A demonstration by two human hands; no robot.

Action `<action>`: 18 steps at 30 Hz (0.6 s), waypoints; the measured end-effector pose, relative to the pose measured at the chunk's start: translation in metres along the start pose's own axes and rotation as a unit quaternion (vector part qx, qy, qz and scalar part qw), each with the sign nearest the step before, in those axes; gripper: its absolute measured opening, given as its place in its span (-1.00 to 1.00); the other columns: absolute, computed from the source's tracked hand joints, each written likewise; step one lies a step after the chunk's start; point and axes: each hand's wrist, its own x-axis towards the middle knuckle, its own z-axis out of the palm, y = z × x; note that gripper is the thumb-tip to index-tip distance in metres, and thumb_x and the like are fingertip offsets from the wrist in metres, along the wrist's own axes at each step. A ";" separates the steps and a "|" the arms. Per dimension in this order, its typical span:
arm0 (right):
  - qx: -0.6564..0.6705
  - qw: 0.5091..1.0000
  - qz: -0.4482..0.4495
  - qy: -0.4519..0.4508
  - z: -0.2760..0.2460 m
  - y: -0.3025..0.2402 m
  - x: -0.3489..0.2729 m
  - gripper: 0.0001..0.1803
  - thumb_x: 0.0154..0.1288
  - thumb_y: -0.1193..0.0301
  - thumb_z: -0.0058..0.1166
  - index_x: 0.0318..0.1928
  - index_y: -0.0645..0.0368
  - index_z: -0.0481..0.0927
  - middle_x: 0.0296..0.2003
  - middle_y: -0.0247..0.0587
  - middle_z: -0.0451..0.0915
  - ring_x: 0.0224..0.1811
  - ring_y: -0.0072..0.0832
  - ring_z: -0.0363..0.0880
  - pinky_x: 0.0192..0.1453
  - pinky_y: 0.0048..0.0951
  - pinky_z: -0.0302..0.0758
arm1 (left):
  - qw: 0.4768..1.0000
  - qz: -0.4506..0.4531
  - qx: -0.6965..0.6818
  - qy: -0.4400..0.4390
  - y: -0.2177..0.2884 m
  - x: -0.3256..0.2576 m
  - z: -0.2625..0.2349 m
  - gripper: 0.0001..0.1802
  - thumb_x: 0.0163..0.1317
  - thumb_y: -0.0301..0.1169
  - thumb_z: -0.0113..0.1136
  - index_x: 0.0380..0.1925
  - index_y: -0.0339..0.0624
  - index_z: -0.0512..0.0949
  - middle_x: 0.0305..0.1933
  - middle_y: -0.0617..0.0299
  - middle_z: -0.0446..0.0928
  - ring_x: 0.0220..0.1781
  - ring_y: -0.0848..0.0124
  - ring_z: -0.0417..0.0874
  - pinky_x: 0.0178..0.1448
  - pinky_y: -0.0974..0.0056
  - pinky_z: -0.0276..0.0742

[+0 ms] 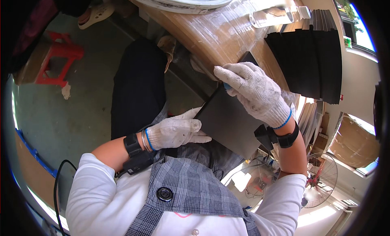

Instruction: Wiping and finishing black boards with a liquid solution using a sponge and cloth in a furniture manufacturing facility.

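A flat black panel (227, 118) leans from my lap up against the edge of a wooden table (219, 31). My left hand (176, 132), in a white knit glove, grips the panel's lower left edge. My right hand (254, 90), also gloved, presses down on the panel's upper part, with a small blue thing under the fingers that I cannot make out. Both wrists wear black straps.
A stack of black panels (313, 57) lies on the table to the right, with a clear plastic bottle (276, 15) behind it and a round white rim (183, 2) at the back. A red stool (57, 59) stands on the floor at left. A fan (321, 181) stands lower right.
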 end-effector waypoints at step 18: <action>-0.081 0.979 0.054 0.179 -0.011 0.088 0.003 -0.51 0.19 0.59 0.11 0.18 0.08 0.54 -0.20 -0.14 0.60 -0.12 -0.14 0.58 -0.02 -0.25 0.55 | 0.968 -0.044 0.206 0.134 0.024 0.018 0.028 -0.35 0.37 -0.23 0.19 0.34 -0.24 0.21 0.08 0.25 0.45 0.20 0.32 0.52 0.34 -0.23 0.44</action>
